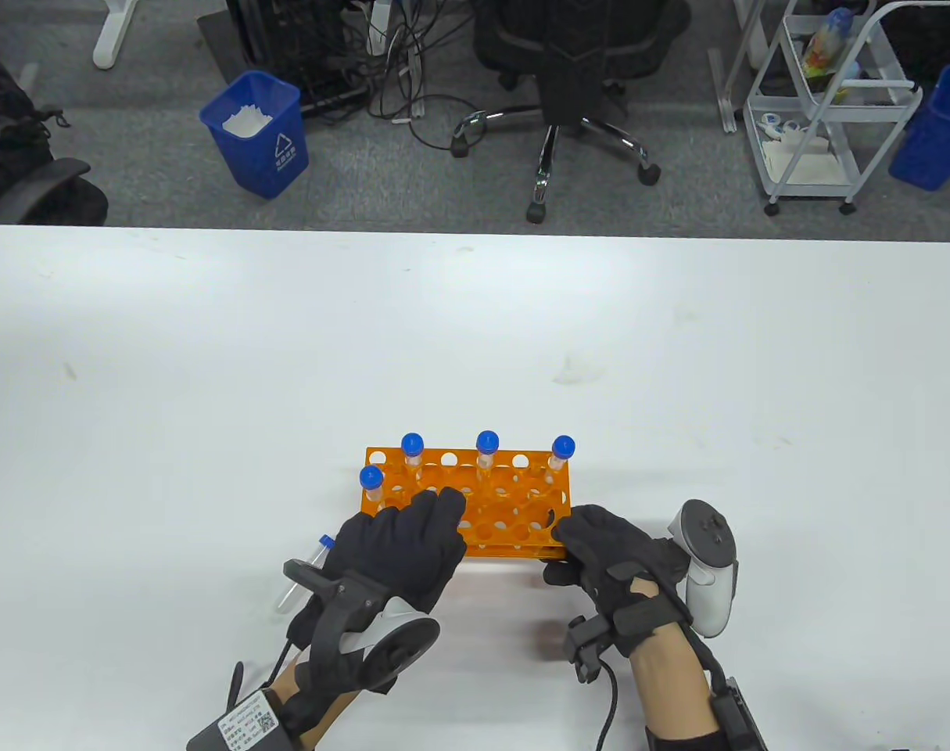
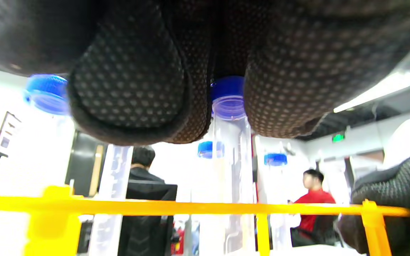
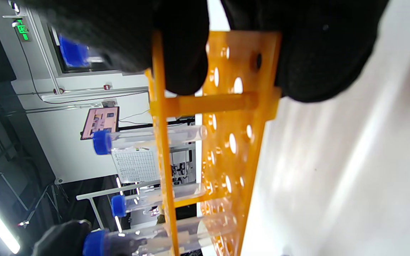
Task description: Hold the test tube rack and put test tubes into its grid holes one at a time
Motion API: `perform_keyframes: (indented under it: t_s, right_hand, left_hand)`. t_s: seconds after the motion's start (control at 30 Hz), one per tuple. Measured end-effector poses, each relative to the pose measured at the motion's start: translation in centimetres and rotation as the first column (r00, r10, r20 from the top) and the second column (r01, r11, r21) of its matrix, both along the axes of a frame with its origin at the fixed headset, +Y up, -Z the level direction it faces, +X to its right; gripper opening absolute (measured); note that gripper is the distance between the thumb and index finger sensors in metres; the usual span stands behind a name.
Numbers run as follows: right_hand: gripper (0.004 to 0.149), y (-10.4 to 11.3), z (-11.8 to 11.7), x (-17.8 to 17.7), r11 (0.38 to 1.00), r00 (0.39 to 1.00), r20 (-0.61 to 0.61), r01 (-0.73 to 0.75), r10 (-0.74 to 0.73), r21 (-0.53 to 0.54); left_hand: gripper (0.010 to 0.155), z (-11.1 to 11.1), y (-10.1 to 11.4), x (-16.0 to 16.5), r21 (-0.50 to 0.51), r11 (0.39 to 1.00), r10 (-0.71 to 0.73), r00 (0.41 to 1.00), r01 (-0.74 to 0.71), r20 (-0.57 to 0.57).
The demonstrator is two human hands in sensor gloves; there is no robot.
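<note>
An orange test tube rack [image 1: 514,512] stands on the white table near the front edge. Several blue-capped tubes stand in it, among them one at the back left [image 1: 413,446] and one at the back right [image 1: 563,450]. My left hand [image 1: 439,508] reaches over the rack's front left. In the left wrist view its fingers [image 2: 130,89] pinch the blue cap of an upright tube [image 2: 228,99] whose body passes down through the rack's top plate [image 2: 190,208]. My right hand [image 1: 572,541] grips the rack's right front corner; its fingers [image 3: 183,53] clamp the rack's end [image 3: 233,149]. A loose tube [image 1: 306,571] lies left of my left hand.
The white table [image 1: 209,352] stretches far to the left, right and back of the rack. Beyond its far edge are a blue bin [image 1: 256,133], an office chair [image 1: 568,70] and a white cart [image 1: 826,102].
</note>
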State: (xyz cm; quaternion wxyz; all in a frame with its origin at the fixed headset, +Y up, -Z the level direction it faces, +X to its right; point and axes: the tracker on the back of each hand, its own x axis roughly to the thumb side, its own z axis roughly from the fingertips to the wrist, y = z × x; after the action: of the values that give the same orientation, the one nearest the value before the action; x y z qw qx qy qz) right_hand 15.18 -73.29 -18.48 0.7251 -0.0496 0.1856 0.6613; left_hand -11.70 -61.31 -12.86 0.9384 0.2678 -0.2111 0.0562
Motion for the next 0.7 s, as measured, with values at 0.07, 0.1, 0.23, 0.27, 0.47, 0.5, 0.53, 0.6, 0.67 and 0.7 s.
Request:
perform_keyframes:
  t_s: [0.07,0.1,0.23,0.27,0.47,0.5,0.53,0.6,0.67,0.7]
  right_hand:
    - [0.042,0.0,0.0,0.0,1.0,1.0,-0.002,-0.001,0.001,-0.001]
    - [0.042,0.0,0.0,0.0,1.0,1.0,-0.002,0.004,-0.005,-0.003]
    - [0.042,0.0,0.0,0.0,1.0,1.0,-0.006,-0.001,0.001,0.0]
    - [0.042,0.0,0.0,0.0,1.0,1.0,-0.008,-0.004,0.004,0.0]
    - [0.042,0.0,0.0,0.1,1.0,1.0,-0.004,-0.004,0.004,-0.004]
    - [0.042,0.0,0.0,0.1,1.0,1.0,-0.003,-0.005,0.005,-0.003]
    - [0.042,0.0,-0.1,0.2,1.0,1.0,0.0,-0.005,0.005,-0.003]
    - [0.042,0.0,-0.1,0.2,1.0,1.0,0.004,-0.006,0.006,-0.003]
    - [0.042,0.0,-0.1,0.3,1.0,1.0,0.006,-0.004,0.004,-0.004]
    - [0.042,0.0,-0.1,0.3,1.0,1.0,0.007,-0.005,0.005,-0.003]
  left_hand:
    - [0.061,0.1,0.1,0.0,-0.009,1.0,-0.029,1.0,0.029,-0.007]
    - [0.063,0.2,0.1,0.0,-0.005,0.999,-0.043,0.999,0.043,-0.011]
    - [0.067,0.3,0.2,-0.2,-0.009,0.999,-0.049,0.999,0.049,-0.01]
    - [0.068,0.3,0.2,-0.3,-0.018,0.999,-0.048,0.999,0.048,-0.008]
    - [0.068,1.4,1.6,-1.0,-0.002,0.999,-0.037,0.999,0.037,-0.011]
    - [0.067,1.7,2.2,-1.3,0.015,1.0,-0.02,1.0,0.02,-0.012]
    - [0.067,2.0,2.8,-1.7,0.033,0.999,0.001,1.0,-0.001,-0.011]
    - [0.064,2.5,4.1,-2.8,0.068,0.996,0.052,0.999,-0.051,-0.013]
    - [0.06,2.7,5.2,-4.0,0.097,0.991,0.098,0.995,-0.095,-0.024]
    - [0.058,2.6,5.7,-4.8,0.113,0.987,0.121,0.992,-0.116,-0.035]
